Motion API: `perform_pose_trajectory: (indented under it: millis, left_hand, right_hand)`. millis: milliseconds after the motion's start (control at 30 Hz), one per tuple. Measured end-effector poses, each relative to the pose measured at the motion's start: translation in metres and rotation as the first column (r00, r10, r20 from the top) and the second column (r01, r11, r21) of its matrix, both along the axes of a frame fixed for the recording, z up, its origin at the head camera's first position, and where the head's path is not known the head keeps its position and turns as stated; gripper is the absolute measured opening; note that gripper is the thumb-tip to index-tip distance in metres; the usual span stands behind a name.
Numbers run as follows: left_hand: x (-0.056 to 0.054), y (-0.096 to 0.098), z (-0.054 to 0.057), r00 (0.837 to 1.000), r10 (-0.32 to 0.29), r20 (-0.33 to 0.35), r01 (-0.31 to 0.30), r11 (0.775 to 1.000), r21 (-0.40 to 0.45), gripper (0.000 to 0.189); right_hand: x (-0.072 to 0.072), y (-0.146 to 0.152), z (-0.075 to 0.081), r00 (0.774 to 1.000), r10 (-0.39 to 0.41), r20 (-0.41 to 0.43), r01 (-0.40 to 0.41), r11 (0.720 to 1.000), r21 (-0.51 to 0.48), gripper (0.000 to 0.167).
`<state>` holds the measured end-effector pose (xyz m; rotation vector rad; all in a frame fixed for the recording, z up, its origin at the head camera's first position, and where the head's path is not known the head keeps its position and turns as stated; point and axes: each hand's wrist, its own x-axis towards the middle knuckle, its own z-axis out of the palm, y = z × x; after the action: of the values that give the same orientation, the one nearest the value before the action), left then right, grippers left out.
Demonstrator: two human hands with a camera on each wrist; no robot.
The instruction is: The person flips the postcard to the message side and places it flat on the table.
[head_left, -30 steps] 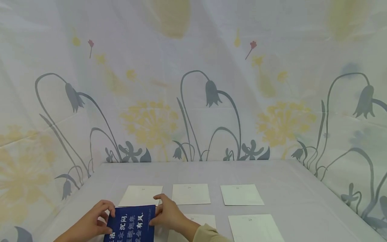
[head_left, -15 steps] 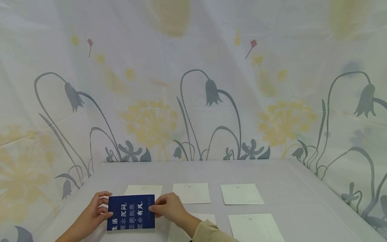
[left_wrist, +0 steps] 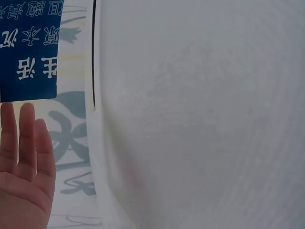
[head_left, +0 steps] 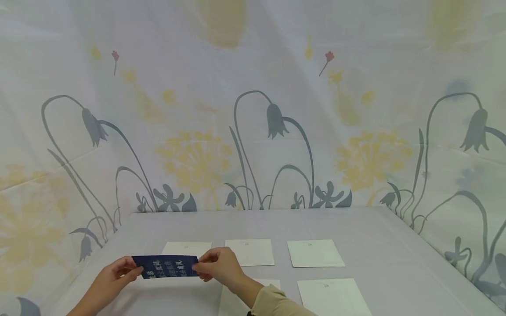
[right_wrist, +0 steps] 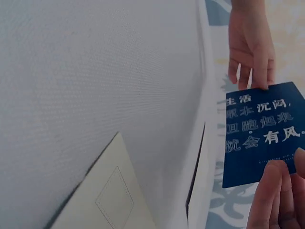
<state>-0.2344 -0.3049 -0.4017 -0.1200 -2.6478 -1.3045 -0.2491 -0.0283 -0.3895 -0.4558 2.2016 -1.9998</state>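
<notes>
A dark blue postcard (head_left: 168,267) with white Chinese lettering is held above the table, tilted so that it looks narrow in the head view. My left hand (head_left: 112,278) pinches its left end, thumb on the printed face. At the opposite end my right hand (head_left: 224,268) pinches the card between thumb and fingers. In the right wrist view the printed face of the postcard (right_wrist: 262,136) shows almost whole, between both hands. Only one corner of the postcard (left_wrist: 31,52) shows in the left wrist view, above the left fingertips.
Several pale cards lie in rows on the white-covered table (head_left: 395,259): a back left card (head_left: 186,248), partly hidden by the postcard, a back middle card (head_left: 250,253), a back right card (head_left: 315,253), and a front right card (head_left: 332,296). A floral curtain (head_left: 253,109) hangs behind.
The blue postcard has risen off the table area and tipped back, so its face now looks much narrower. Both hands moved with it, and the left thumb and fingers have closed on its left end.
</notes>
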Motion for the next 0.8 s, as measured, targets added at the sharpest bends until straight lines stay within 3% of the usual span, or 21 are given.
perform_pose_trajectory:
  millis: [133,200,267,367,500,700,800]
  left_hand:
    - [0.000,-0.005,0.001,0.999,0.006,-0.031,-0.007,1.000,-0.019,0.013]
    - [-0.001,-0.011,-0.001,0.997,-0.060,-0.048,0.061,0.998,0.031,0.014]
    - [-0.002,-0.017,-0.001,0.990,-0.138,-0.015,0.139,0.987,0.081,0.020]
    - [-0.001,-0.027,0.000,0.969,-0.240,0.061,0.231,0.964,0.134,0.033]
    - [0.001,-0.035,0.004,0.939,-0.290,0.183,0.256,0.948,0.190,0.041]
    - [0.000,-0.045,0.001,0.879,-0.443,0.180,0.364,0.863,0.350,0.028]
    - [-0.001,-0.046,0.000,0.874,-0.447,0.192,0.351,0.853,0.388,0.026]
  right_hand:
    - [0.000,-0.001,0.000,1.000,0.013,0.020,-0.012,0.999,-0.047,0.005]
    - [0.000,-0.002,-0.001,0.999,0.023,0.024,-0.021,0.997,-0.079,0.008]
    - [0.000,-0.002,-0.002,0.999,0.031,0.029,-0.027,0.993,-0.111,0.009]
    - [0.001,-0.001,-0.002,0.999,0.040,0.026,-0.037,0.992,-0.124,0.010]
    - [0.001,0.000,-0.002,0.998,0.041,0.038,-0.037,0.993,-0.109,0.009]
    - [0.000,0.000,-0.005,0.997,0.032,0.068,-0.028,0.998,-0.063,0.007]
    - [0.001,0.000,-0.006,0.996,0.033,0.078,-0.030,0.998,-0.050,0.005]
